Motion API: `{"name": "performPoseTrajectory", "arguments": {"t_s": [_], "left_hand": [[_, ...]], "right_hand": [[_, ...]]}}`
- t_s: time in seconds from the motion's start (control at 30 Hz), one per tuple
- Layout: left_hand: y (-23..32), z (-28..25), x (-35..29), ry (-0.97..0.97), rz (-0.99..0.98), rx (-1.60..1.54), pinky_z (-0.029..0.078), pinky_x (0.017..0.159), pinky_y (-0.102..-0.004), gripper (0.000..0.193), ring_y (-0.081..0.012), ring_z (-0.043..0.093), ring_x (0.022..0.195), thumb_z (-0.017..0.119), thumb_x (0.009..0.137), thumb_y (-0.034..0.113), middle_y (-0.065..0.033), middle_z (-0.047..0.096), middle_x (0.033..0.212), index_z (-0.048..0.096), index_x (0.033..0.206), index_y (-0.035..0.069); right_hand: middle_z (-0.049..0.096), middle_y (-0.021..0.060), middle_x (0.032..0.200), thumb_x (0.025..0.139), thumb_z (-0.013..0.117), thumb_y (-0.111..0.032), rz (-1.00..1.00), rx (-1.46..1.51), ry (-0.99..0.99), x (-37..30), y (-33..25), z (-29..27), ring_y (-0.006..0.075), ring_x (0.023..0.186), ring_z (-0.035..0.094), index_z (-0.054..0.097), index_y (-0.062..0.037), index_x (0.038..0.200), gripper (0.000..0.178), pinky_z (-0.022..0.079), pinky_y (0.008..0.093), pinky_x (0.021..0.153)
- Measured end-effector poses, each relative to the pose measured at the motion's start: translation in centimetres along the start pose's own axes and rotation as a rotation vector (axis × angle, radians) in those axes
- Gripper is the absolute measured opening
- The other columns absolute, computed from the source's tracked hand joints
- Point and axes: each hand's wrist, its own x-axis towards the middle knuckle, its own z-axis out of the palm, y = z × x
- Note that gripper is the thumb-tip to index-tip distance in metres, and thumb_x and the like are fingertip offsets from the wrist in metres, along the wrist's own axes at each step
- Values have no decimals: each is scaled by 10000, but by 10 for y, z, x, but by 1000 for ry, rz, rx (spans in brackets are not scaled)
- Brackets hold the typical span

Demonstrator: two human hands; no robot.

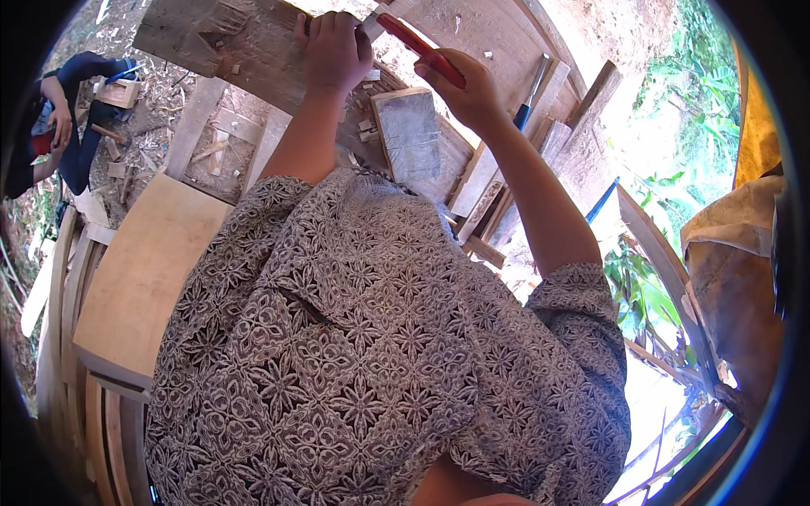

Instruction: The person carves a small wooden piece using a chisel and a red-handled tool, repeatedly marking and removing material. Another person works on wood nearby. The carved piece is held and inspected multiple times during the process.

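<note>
My left hand (335, 46) is closed at the top of the view, over a thick, rough wooden plank (270, 63). A dark bit of something shows by its thumb and fingers, but the rest is hidden under the hand. With my right hand (470, 90) I grip the red handle of a hammer (419, 48). Its grey metal head lies crosswise, close beside my left hand. Between my forearms rests a greyish wooden block (407, 133). A chisel with a blue handle (522, 115) lies on the wood right of my right wrist.
A broad pale board (148, 270) lies at left, above stacked curved timbers (63, 312). At the far left another person (63, 118) sits near a small wooden piece (118, 93). Wood chips litter the ground. A yellow-brown cloth (730, 244) hangs at right beside slanting poles.
</note>
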Motion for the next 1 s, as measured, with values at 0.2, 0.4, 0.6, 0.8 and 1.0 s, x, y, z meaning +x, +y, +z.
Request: {"name": "performPoseTrajectory", "arguments": {"t_s": [0.2, 0.4, 0.6, 0.8, 1.0], "left_hand": [[-24, -5, 9, 11, 21, -2, 274, 1170, -575, 148, -281, 620, 1046, 641, 866, 211, -61, 663, 1017, 633, 995, 138], [-39, -14, 14, -119, 47, -63, 239, 1165, -647, 243, -342, 562, 1190, 659, 913, 304, -127, 641, 1097, 649, 1066, 116], [-23, -22, -12, -122, 48, -57, 177, 1190, -678, 478, -382, 424, 1400, 732, 867, 484, -184, 601, 1257, 648, 1139, 100], [-23, -22, -8, -126, 41, -24, 175, 1191, -674, 506, -383, 420, 1406, 747, 836, 499, -163, 608, 1289, 648, 1135, 103], [-20, -28, -10, -101, -3, 24, 193, 1194, -644, 481, -363, 439, 1392, 735, 841, 493, -131, 622, 1259, 636, 1125, 117]], "right_hand": [[622, 38, 760, 958, 752, -401, -41, 67, 6, 23, 6, 16, 119, 680, 557, 721, -60, 1124, 380, 473, 306, 649], [567, 55, 688, 970, 726, -434, -95, 65, 17, 48, -32, 13, 148, 621, 520, 709, -58, 1022, 380, 438, 342, 606], [576, 80, 702, 968, 718, -455, -53, 34, -19, 29, -18, 14, 175, 628, 520, 702, -50, 1011, 407, 420, 361, 600], [609, 116, 761, 957, 706, -439, -38, 4, -88, 13, 13, 13, 241, 713, 585, 682, -66, 1006, 377, 459, 401, 683], [571, 114, 707, 955, 713, -387, -39, 67, -45, 11, -2, 8, 226, 660, 546, 662, -35, 931, 356, 441, 400, 642]]}}
